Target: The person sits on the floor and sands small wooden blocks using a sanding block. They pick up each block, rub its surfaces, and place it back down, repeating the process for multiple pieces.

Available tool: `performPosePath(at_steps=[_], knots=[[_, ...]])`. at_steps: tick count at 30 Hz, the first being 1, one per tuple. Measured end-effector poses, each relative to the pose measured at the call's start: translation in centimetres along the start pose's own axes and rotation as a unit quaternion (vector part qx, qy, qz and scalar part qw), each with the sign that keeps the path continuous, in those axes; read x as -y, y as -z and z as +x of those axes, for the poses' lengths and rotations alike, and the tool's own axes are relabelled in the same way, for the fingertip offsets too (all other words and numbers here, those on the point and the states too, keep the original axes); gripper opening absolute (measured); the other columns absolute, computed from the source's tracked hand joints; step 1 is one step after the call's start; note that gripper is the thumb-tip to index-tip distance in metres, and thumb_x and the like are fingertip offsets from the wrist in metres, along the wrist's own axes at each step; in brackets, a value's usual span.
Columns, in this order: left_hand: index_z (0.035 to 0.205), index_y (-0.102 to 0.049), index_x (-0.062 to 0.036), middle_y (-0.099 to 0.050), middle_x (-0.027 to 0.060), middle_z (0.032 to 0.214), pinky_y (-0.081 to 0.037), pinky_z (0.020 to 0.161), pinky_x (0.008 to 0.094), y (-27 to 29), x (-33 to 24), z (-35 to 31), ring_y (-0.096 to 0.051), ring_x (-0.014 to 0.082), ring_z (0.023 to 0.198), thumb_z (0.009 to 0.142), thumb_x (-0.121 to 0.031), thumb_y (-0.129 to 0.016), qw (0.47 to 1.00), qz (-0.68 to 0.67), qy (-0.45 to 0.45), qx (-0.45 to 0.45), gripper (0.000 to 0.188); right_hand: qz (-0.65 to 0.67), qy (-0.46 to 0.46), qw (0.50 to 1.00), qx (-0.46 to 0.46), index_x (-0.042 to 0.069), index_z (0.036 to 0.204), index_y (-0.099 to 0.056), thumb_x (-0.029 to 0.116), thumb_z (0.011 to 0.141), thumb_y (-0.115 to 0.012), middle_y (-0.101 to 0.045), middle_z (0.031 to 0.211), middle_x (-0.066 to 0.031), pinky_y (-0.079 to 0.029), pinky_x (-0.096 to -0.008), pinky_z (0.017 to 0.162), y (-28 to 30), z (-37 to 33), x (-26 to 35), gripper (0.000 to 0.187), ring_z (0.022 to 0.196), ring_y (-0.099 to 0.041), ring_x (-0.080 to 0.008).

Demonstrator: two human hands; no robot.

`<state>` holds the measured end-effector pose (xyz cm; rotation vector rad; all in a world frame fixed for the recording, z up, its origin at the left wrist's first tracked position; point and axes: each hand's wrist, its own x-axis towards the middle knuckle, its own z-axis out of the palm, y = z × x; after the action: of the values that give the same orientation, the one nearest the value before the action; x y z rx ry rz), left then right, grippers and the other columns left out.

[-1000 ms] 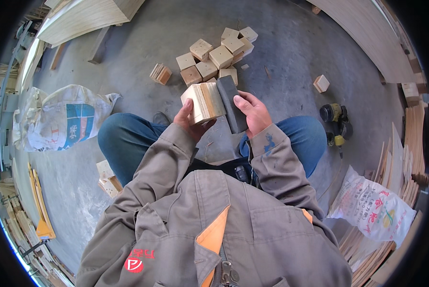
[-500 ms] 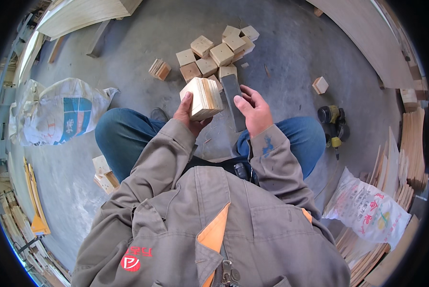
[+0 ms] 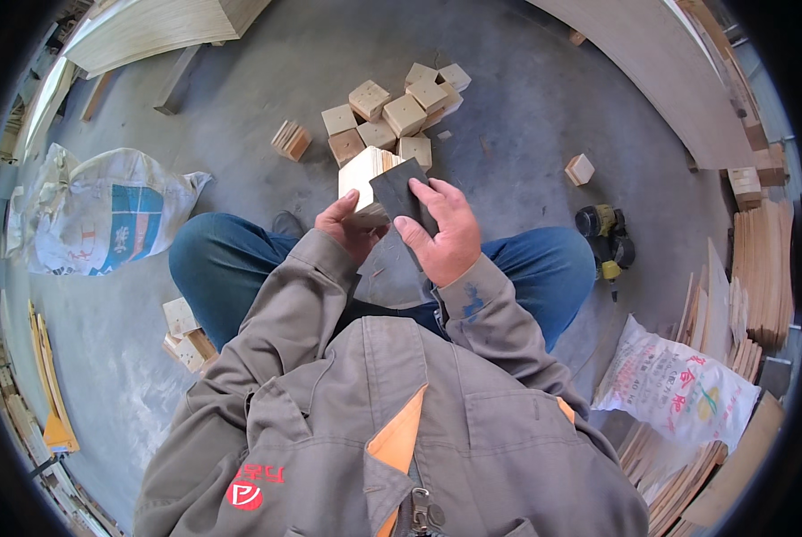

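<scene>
My left hand [image 3: 351, 231] grips a cube-shaped plywood block [image 3: 358, 174] from its near left side, with its layered edges showing. In my right hand [image 3: 446, 234] is a flat, dark grey piece of sandpaper [image 3: 396, 190], held tilted with the fingers on its outer face and the thumb at its near side. The sandpaper overlaps the right side of the block; whether the two touch is hard to see. Just beyond my hands, a loose heap of similar wooden blocks [image 3: 405, 116] rests on the concrete floor.
Single blocks lie left [image 3: 291, 140] and right [image 3: 579, 169] of the heap. A black and yellow-green power tool [image 3: 605, 237] stands by my right knee. White woven sacks lie left [image 3: 88, 224] and right [image 3: 678, 385]. Wood strips [image 3: 763, 268] are stacked along the right edge.
My right hand has brought the sandpaper leftward and turned it, so it now overlaps the block's right side. My left hand keeps its hold on the block. The whole view has shifted slightly.
</scene>
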<state>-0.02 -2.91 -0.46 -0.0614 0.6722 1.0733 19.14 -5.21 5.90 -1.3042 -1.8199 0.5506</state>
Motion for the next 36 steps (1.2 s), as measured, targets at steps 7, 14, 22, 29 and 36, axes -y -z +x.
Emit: performPosePath(at_steps=[7, 14, 22, 29, 36], knots=[[0.144, -0.050, -0.0063, -0.062, 0.0141, 0.138, -0.042, 0.111, 0.0501, 1.5, -0.7, 0.5, -0.059, 0.0330, 0.126, 0.090, -0.040, -0.073, 0.998, -0.008, -0.057, 0.036, 0.068, -0.044, 0.036, 0.998, -0.004, 0.008, 0.143, -0.056, 0.028, 0.084, -0.079, -0.049, 0.140, -0.0261, -0.045, -0.0476, 0.105, -1.7, -1.3, 2.2, 0.067, 0.122, -0.053, -0.0429], [0.151, -0.044, -0.0079, -0.055, 0.0174, 0.147, -0.038, 0.119, 0.0524, 2.6, -2.0, -0.7, -0.052, 0.0370, 0.136, 0.087, -0.057, -0.072, 0.990, -0.037, -0.044, 0.128, 0.086, -0.096, 0.082, 0.992, -0.004, 0.012, 0.146, -0.055, 0.026, 0.085, -0.078, -0.045, 0.143, -0.0284, -0.044, -0.0500, 0.106, -3.6, -1.7, 5.4, 0.066, 0.122, -0.051, -0.0466], [0.150, -0.046, -0.0085, -0.058, 0.0156, 0.144, -0.043, 0.115, 0.0522, 3.6, -1.8, -0.9, -0.057, 0.0347, 0.132, 0.091, -0.053, -0.069, 0.994, -0.024, -0.025, 0.103, 0.077, -0.109, 0.062, 0.992, -0.007, 0.007, 0.146, -0.054, 0.026, 0.087, -0.076, -0.045, 0.145, -0.0324, -0.044, -0.0526, 0.105, -5.2, -2.1, 5.5, 0.065, 0.122, -0.051, -0.0499], [0.148, -0.047, -0.0112, -0.061, 0.0114, 0.136, -0.046, 0.112, 0.0520, 3.7, -0.4, -1.0, -0.061, 0.0314, 0.124, 0.091, -0.045, -0.073, 0.998, -0.038, 0.007, 0.057, 0.072, -0.071, -0.057, 0.996, -0.008, 0.000, 0.140, -0.058, 0.026, 0.091, -0.071, -0.054, 0.137, -0.0320, -0.044, -0.0486, 0.107, -5.8, 4.6, 1.2, 0.057, 0.123, -0.054, -0.0478], [0.148, -0.049, -0.0093, -0.059, 0.0164, 0.142, -0.047, 0.112, 0.0527, 6.0, -2.3, -0.1, -0.058, 0.0365, 0.130, 0.092, -0.050, -0.068, 0.976, -0.110, -0.018, 0.185, 0.072, -0.088, 0.099, 0.991, 0.010, 0.005, 0.142, -0.058, 0.022, 0.085, -0.075, -0.047, 0.143, -0.0308, -0.045, -0.0524, 0.104, -7.4, -1.2, 6.8, 0.063, 0.119, -0.053, -0.0492]])
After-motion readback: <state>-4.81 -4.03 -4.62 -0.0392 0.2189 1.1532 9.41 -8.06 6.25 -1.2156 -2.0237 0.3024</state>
